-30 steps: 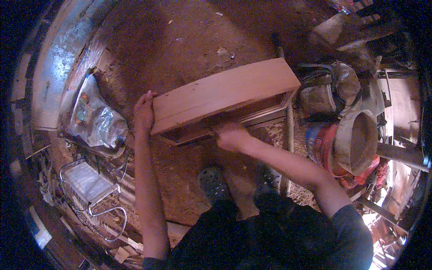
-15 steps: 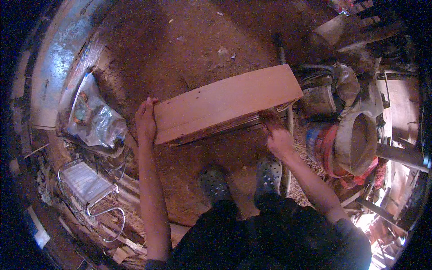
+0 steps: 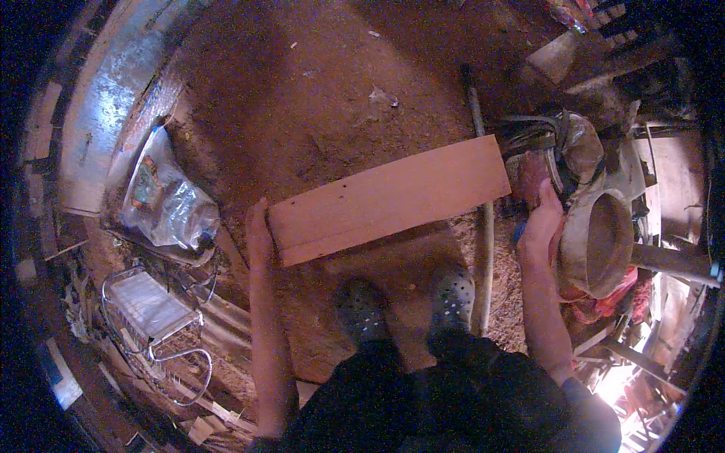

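1. A long, pale wooden box (image 3: 389,198) is seen in front of a standing person, above a reddish dirt floor (image 3: 302,113); its broad face is turned up toward the camera, and its right end is set farther from the body than its left.
2. The box's left end is touched by the left hand (image 3: 260,226), with the fingers laid along the edge; how tightly they are closed cannot be told.
3. The right hand (image 3: 544,215) is held just beyond the box's right end, apart from it. A reddish-brown patch (image 3: 531,175) is seen beside its fingers; whether anything is gripped there cannot be told.
4. Beside the right hand, a round tub (image 3: 568,245) is shown tipped on its side.
5. A slim pole (image 3: 487,257) is partly covered by the box near its right end.
6. Perforated clogs (image 3: 453,298) are worn on the feet below.
7. At left, clear plastic sheeting (image 3: 170,200) is pictured, with a metal-framed chair (image 3: 151,302) nearer the body.
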Demonstrator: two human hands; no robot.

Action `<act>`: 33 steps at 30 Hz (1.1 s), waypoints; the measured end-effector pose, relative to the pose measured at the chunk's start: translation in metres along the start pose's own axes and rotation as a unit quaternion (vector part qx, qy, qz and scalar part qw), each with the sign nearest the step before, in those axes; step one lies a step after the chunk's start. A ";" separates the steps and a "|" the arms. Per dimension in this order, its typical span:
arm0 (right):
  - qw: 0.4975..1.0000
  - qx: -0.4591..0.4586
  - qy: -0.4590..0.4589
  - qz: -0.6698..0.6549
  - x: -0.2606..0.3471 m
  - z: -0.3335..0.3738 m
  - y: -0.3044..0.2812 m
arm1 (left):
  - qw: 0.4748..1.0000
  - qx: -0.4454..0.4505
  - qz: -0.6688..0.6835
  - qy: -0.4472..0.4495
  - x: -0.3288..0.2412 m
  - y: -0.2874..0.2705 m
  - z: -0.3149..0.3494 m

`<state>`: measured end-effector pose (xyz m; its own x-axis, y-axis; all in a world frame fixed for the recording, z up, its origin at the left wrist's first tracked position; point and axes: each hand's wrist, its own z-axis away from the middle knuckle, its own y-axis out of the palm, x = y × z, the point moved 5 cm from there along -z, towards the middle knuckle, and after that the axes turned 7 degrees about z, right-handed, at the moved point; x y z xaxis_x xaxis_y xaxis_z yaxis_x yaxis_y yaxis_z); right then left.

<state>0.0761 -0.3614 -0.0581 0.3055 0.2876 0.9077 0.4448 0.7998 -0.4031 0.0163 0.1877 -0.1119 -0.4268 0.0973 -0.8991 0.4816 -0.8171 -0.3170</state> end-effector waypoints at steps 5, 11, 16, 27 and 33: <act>0.995 0.101 0.006 0.012 -0.001 -0.045 0.050 | 0.981 0.077 0.127 -0.122 0.025 0.005 -0.001; 0.985 0.172 0.019 0.025 0.011 -0.039 0.074 | 0.965 0.086 0.183 -0.170 0.024 0.008 0.005; 0.981 0.163 0.015 0.107 0.021 -0.010 0.042 | 0.983 0.075 0.152 -0.070 0.023 -0.001 0.030; 0.962 0.215 0.153 -0.075 -0.008 0.026 -0.004 | 0.993 0.071 0.082 0.035 0.019 -0.030 0.107; 0.934 0.275 0.109 0.198 -0.052 0.017 -0.013 | 0.995 0.007 0.097 0.034 0.025 -0.016 0.147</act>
<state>0.0407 -0.3778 -0.0980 0.5459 0.5526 0.6298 -0.2209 0.8200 -0.5280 -0.1144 0.1196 -0.0851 -0.2741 -0.0243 -0.9614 0.5388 -0.8319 -0.1326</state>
